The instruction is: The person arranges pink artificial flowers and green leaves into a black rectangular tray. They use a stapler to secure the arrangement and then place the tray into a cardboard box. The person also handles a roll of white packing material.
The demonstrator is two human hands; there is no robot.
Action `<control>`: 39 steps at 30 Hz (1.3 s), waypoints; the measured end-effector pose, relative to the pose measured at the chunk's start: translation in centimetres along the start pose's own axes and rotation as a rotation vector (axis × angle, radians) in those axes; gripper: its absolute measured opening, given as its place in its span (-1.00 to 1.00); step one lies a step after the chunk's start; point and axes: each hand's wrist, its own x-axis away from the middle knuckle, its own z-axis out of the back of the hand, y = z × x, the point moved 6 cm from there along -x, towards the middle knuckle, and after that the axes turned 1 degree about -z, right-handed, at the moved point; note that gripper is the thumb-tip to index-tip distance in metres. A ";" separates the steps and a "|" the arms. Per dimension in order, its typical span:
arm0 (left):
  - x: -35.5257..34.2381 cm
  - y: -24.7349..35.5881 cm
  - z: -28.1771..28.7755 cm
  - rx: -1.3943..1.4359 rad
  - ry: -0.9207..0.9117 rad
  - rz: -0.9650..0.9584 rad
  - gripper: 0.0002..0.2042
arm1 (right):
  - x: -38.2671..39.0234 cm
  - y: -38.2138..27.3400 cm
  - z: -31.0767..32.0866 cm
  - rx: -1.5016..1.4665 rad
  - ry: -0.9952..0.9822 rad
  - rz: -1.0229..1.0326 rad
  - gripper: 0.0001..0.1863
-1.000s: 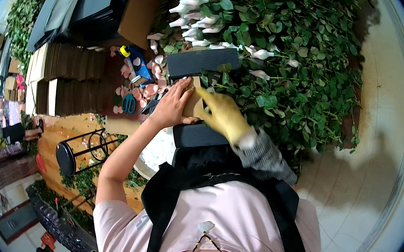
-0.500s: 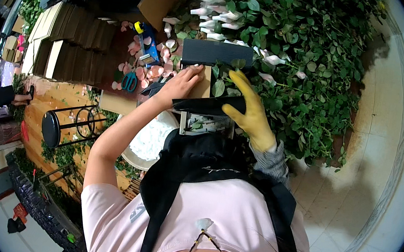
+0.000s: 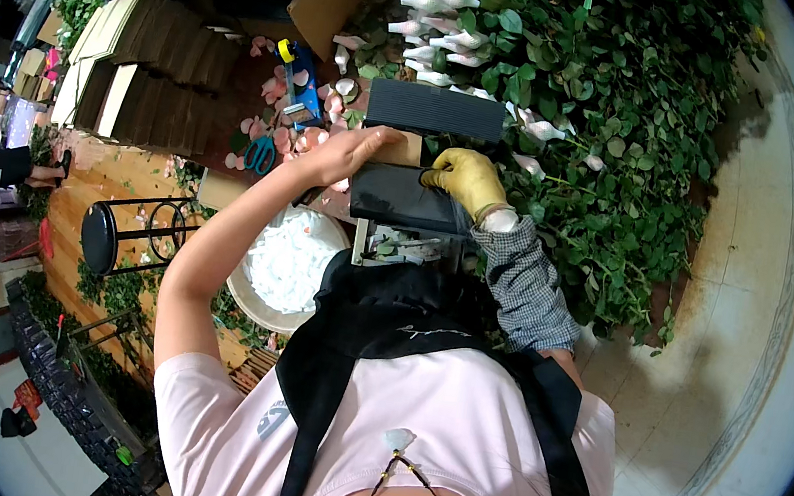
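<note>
A sheet of brown cardboard (image 3: 407,150) lies between a black ribbed panel (image 3: 436,111) on its far side and a smooth black panel (image 3: 398,199) on its near side. Bare, my left hand (image 3: 347,155) is closed round the cardboard's left end, its fingers together and the fingertips partly hidden. My right hand (image 3: 466,183), in a yellow glove, has its fingers curled onto the upper right edge of the near panel. Green rose leaves and stems crowd up against the right end of the panels.
Rose stems (image 3: 614,176) pile up at right, with white-netted blooms (image 3: 447,1) beyond. At left are teal scissors (image 3: 259,155), a yellow-and-blue tape dispenser (image 3: 300,87), loose petals and stacked cardboard (image 3: 157,60). A tub of white pieces (image 3: 288,260) stands near my left forearm.
The near black panel has tipped flatter, showing its face. My gloved right hand has come down and curled its fingers onto that panel's edge. My left hand has shifted slightly left on the cardboard.
</note>
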 end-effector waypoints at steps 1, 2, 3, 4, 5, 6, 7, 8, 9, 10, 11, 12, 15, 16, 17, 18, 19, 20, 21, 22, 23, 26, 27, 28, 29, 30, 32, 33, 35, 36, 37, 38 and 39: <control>0.1 1.0 -0.6 -0.296 -0.037 -0.024 -0.45 | -0.4 0.3 -0.2 0.062 -0.031 -0.038 -0.72; 0.6 2.9 -1.9 -0.586 -0.079 -0.042 -0.40 | -0.4 0.2 -0.4 0.052 -0.048 -0.007 -0.71; 1.2 3.1 -3.3 -0.954 -0.055 -0.186 -0.28 | -0.3 -0.1 -0.1 0.048 -0.060 0.030 -0.70; 1.6 2.6 -3.9 -0.972 -0.022 -0.198 -0.21 | -0.1 -0.4 0.1 0.044 -0.072 0.068 -0.69; 1.4 2.3 -3.9 -0.964 -0.024 -0.168 -0.19 | 0.3 -1.0 0.4 0.025 -0.037 0.164 -0.69; 1.3 2.3 -4.1 -0.954 -0.033 -0.137 -0.17 | 1.2 -3.3 1.3 0.285 -0.047 0.244 -0.61; 1.2 2.5 -4.0 -0.923 -0.011 -0.100 -0.16 | 0.7 -4.6 2.0 0.155 0.046 0.396 -0.59; 1.1 2.6 -4.0 -0.919 -0.021 -0.081 -0.16 | 0.1 -5.7 3.0 0.019 0.141 0.547 -0.57; 0.8 2.7 -4.2 -0.915 -0.034 -0.072 -0.17 | -0.8 -6.4 4.3 0.070 0.228 0.621 -0.50; 0.7 2.7 -4.2 -0.911 -0.046 -0.060 -0.17 | -2.1 -7.4 5.9 0.121 0.315 0.695 -0.43; 0.5 2.1 -4.3 -0.915 -0.023 -0.072 -0.18 | -4.0 -8.2 7.0 0.463 0.318 0.493 -0.27; 0.0 2.5 -4.4 -0.910 -0.025 -0.095 -0.19 | -5.6 -6.5 7.8 0.465 0.442 0.561 -0.19; 0.0 2.4 -3.8 -0.845 0.019 -0.105 -0.18 | -6.1 -5.3 6.6 0.510 0.028 0.285 -0.20; 0.1 2.2 -3.2 -0.808 0.045 -0.104 -0.17 | -5.0 -5.3 5.5 0.495 0.085 0.470 -0.33; 0.7 1.8 -3.3 -0.758 0.071 -0.094 -0.16 | -3.9 -5.2 3.3 0.692 0.030 0.442 -0.42; 1.3 1.4 -3.6 -0.710 0.092 -0.089 -0.14 | -2.4 -5.3 0.8 0.888 -0.021 0.408 -0.50; 1.9 0.4 -4.0 -0.762 0.076 0.060 -0.07 | -1.0 -5.1 -1.5 0.970 -0.016 0.355 -0.53; 3.0 -0.3 -4.0 -0.697 0.263 0.047 -0.03 | 0.4 -4.5 -4.1 1.053 -0.010 0.306 -0.55; 4.2 -1.9 -4.7 -0.625 0.444 0.027 0.01 | 1.7 -4.0 -5.6 1.094 0.118 0.261 -0.55; 5.4 -2.6 -4.9 -0.552 0.622 0.007 0.05 | 2.5 -3.5 -6.6 1.128 0.250 0.217 -0.54; 6.1 -3.2 -5.4 -0.357 0.724 0.199 0.15 | 2.8 -3.3 -7.5 1.148 0.311 0.208 -0.50; 5.7 3.2 -4.7 -0.762 0.807 -0.035 0.18 | 3.3 -4.0 -8.6 1.413 0.425 0.218 -0.48; 4.8 3.3 -4.8 -0.877 0.614 -0.015 0.12 | 3.4 -4.3 -8.3 1.403 0.363 0.236 -0.50; 4.1 3.5 -5.0 -0.977 0.470 -0.112 -0.08 | 3.1 -4.4 -7.5 1.290 0.272 0.294 -0.51; 4.0 2.1 -5.0 -0.923 0.405 -0.097 -0.19 | 2.6 -4.2 -6.0 1.178 0.178 0.354 -0.51; 4.0 0.5 -5.3 -0.863 0.339 -0.085 -0.29 | 2.7 -3.9 -4.4 1.066 0.079 0.406 -0.52; 4.7 0.4 -5.9 -0.793 0.465 -0.102 -0.46 | 4.4 -0.7 0.1 0.414 0.293 0.683 -0.51; 4.9 0.1 -6.4 -0.774 0.517 -0.083 -0.50 | 4.8 1.2 0.7 0.285 0.216 0.611 -0.50; 5.6 -0.1 -7.6 -0.746 0.645 -0.028 -0.58 | 5.5 2.0 0.9 0.203 0.146 0.527 -0.49; 6.0 0.1 -8.1 -0.779 0.703 -0.021 -0.61 | 5.6 1.4 0.8 0.243 0.159 0.525 -0.49; 6.1 0.2 -8.5 -0.775 0.754 -0.003 -0.64 | 5.4 0.7 0.9 0.284 0.170 0.523 -0.48; 6.3 0.6 -8.6 -0.779 0.798 0.014 -0.66 | 5.4 -1.4 1.1 0.208 0.187 0.557 -0.47; 6.5 0.7 -8.7 -0.773 0.832 0.018 -0.70 | 5.4 -4.6 1.4 0.132 0.202 0.592 -0.47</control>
